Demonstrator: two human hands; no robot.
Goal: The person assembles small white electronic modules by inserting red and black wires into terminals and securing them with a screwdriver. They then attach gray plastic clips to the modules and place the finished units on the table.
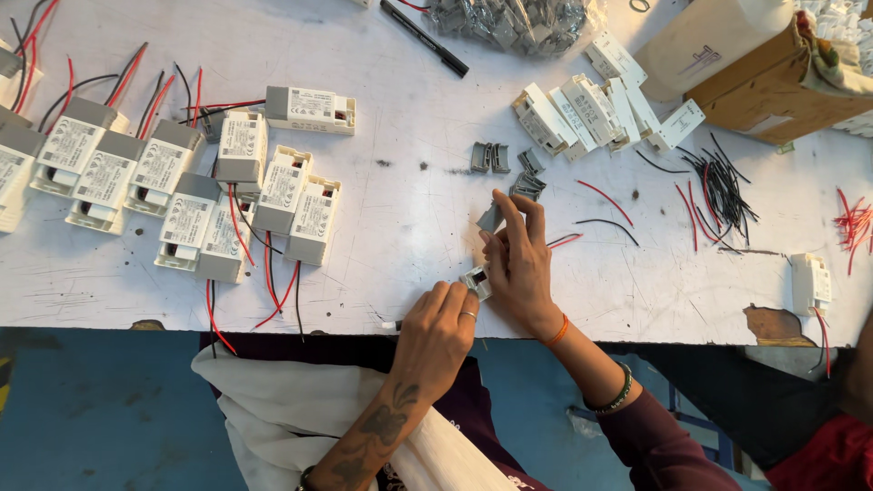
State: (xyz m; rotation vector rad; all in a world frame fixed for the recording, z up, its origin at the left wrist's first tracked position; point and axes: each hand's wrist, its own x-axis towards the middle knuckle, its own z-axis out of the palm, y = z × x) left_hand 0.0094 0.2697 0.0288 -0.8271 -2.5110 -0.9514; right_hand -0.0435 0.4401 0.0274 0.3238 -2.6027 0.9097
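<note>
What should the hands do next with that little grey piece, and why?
Probably bring the grey clip in the right hand down onto the small white box that the left hand steadies. The finished boxes nearby have grey ends.

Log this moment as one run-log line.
left hand: holds small white unit | right hand: pinches grey clip | surface: white table

My left grip (441,327) at table (409,182) near edge, small box (476,282) between it and right grip (518,259). Wired boxes (227,200) left. Clips (509,168) behind right grip (just beyond). Loose wires (718,191) right.
</note>
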